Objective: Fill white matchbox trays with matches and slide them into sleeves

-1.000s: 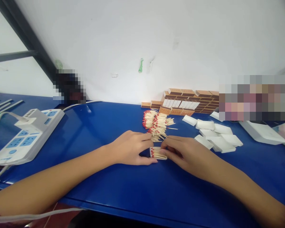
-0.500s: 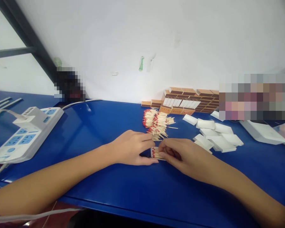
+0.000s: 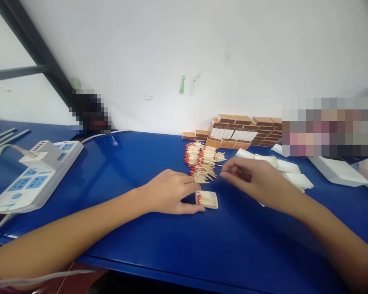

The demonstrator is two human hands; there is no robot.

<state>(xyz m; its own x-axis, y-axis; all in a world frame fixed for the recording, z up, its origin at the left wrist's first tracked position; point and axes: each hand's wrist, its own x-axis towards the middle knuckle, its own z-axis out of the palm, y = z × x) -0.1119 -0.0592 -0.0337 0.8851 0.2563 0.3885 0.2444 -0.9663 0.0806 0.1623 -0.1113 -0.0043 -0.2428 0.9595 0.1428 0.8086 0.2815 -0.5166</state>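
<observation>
A small white matchbox tray [image 3: 207,199] with several red-tipped matches in it lies on the blue table [image 3: 171,241]. My left hand [image 3: 168,192] rests beside it, thumb and fingers curled against its left end. My right hand [image 3: 251,177] hovers above the table to the right of a pile of loose matches [image 3: 202,161], fingers loosely pinched together near the pile; I cannot make out anything between them.
Empty white trays [image 3: 290,173] lie behind my right hand. Brown matchbox sleeves [image 3: 242,131] are stacked against the white wall. A white power strip [image 3: 33,173] with a cable sits at the left. A white flat box [image 3: 339,170] is at the right.
My right hand has lifted off the tray and moved up and right toward the match pile. The tray with matches now lies uncovered. My left hand has stayed put.
</observation>
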